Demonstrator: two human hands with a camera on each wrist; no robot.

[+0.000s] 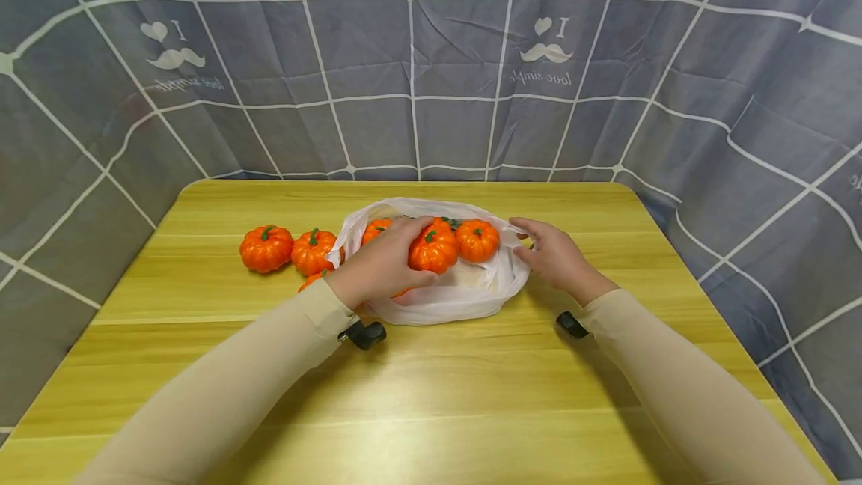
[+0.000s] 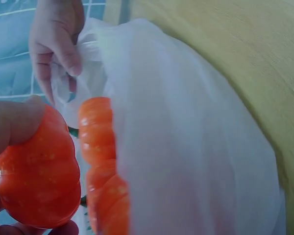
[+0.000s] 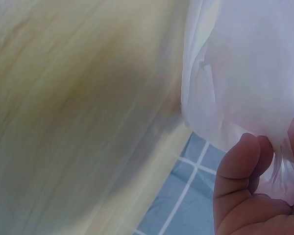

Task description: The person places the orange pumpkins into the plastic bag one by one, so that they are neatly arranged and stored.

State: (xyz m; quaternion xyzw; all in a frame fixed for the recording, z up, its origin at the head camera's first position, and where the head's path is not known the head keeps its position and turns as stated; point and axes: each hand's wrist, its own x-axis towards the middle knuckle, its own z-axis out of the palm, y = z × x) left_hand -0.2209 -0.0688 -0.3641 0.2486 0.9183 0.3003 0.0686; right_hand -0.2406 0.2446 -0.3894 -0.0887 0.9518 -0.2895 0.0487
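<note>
My left hand (image 1: 384, 259) grips a small orange toy pumpkin (image 1: 433, 249) with a green stem, over the mouth of a white plastic bag (image 1: 438, 312). In the left wrist view, thumb and fingers wrap around this pumpkin (image 2: 39, 171). Inside the bag, one pumpkin (image 1: 477, 240) lies at the right and another (image 1: 375, 228) shows at the left, partly behind my hand. My right hand (image 1: 555, 257) holds the bag's right rim; in the right wrist view its fingers (image 3: 237, 164) pinch the gathered plastic (image 3: 281, 171).
Left of the bag, two pumpkins, one farther out (image 1: 266, 249) and one against the bag (image 1: 313, 251), stand on the wooden table (image 1: 431, 410). A third (image 1: 312, 281) is mostly hidden by my left wrist. A grey checked curtain (image 1: 444, 58) hangs behind and beside the table.
</note>
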